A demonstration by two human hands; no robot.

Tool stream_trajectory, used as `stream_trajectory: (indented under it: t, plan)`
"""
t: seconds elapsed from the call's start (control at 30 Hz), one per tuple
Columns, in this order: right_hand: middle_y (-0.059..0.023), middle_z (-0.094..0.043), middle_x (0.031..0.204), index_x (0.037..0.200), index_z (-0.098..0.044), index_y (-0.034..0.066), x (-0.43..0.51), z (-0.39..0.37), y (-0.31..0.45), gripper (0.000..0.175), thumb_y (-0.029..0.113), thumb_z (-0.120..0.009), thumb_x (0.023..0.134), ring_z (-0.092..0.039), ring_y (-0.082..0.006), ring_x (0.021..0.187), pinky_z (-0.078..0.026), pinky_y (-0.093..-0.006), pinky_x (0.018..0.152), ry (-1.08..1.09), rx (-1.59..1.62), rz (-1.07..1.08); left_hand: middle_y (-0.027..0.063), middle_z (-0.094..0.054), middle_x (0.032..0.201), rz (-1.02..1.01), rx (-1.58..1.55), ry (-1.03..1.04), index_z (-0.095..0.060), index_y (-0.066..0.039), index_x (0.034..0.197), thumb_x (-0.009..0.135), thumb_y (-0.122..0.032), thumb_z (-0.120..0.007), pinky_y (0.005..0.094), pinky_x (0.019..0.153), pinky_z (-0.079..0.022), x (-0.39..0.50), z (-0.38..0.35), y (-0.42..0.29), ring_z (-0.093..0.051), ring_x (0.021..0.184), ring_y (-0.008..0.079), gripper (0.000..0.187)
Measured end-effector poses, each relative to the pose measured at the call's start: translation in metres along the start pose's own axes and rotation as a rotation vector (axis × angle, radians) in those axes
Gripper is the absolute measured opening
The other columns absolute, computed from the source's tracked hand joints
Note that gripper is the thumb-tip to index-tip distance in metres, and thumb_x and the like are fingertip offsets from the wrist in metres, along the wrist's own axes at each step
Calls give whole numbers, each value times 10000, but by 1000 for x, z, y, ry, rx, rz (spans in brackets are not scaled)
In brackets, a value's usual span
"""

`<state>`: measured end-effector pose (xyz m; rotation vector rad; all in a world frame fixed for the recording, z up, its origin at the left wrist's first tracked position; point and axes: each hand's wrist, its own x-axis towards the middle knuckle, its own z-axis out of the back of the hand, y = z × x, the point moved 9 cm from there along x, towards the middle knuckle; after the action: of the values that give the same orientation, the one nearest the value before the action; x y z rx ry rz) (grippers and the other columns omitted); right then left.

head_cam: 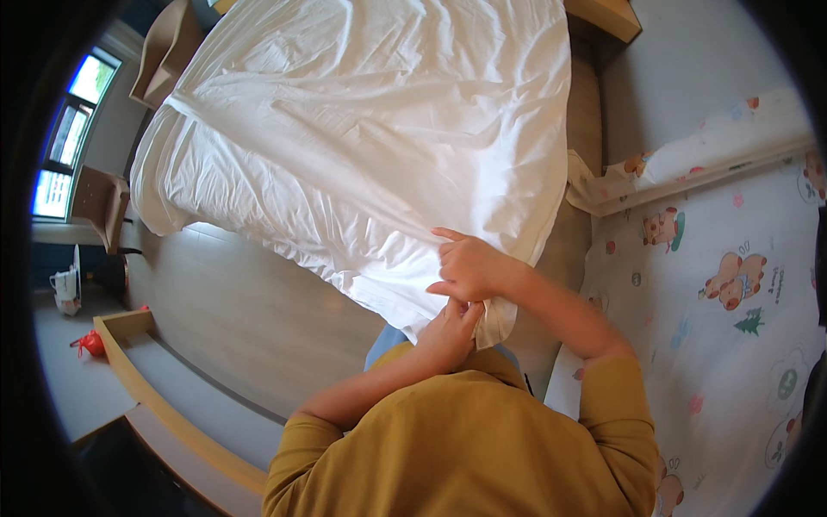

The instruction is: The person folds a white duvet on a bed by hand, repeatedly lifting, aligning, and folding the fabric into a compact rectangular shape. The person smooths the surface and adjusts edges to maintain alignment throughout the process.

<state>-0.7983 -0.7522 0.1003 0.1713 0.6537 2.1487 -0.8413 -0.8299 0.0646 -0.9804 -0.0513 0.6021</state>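
Observation:
A large white bed cover (pixel 362 142), creased all over, spreads out before me over what looks like a bed. Its near corner comes to my waist, and a beige fold (pixel 494 320) shows at that corner. My left hand (pixel 447 336) pinches the fabric there, close to my body. Just above it, my right hand (pixel 470 266) lies over the white cloth, index finger stretched out and thumb apart, the other fingers bent. Nothing shows in its grasp. The right palm side is hidden from view.
On the right lies a light sheet (pixel 685 362) printed with cartoon animals, its raised edge (pixel 704 174) near the bed cover. Grey-brown floor (pixel 245 304) shows at left. Beyond are tan chairs (pixel 103 200), a yellow wooden ledge (pixel 155 388) and a red ornament (pixel 92 344).

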Motion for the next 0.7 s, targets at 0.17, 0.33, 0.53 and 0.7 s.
stream_trajectory:
  t: [0.17,0.33,0.53,0.7]
  plan:
    - [-87,-523,519,519,-555,62,-40,81,-23,335,209,-645,805,-522,-281,590,-456,-407,834,-463,-98,40,223,-513,1058,169,-160,-366,-454,-86,1234,678,-9,-663,432,726,-485,1,61,37,-561,899,401,599]
    - [-81,-562,596,614,-565,63,-60,116,-26,195,120,-680,760,-537,-265,604,-450,-368,748,-511,-259,-156,132,-570,877,70,-208,-802,-605,-39,1022,626,31,-713,343,722,-490,-1,156,64,-584,806,284,416]
    - [-73,-646,807,953,-626,102,-48,94,-60,275,115,-726,697,-612,-228,733,-448,-378,764,-410,350,-671,108,-551,848,-184,-242,-870,-639,-37,972,610,52,-712,300,645,-479,-30,209,35,-576,730,252,380]
    - [-78,-641,1029,1136,-605,116,6,144,9,473,96,-716,677,-613,-227,940,-403,-441,935,-450,-332,-252,109,-557,853,-316,-177,-741,-637,-31,983,602,72,-676,316,613,-485,-31,205,20,-586,725,261,397]
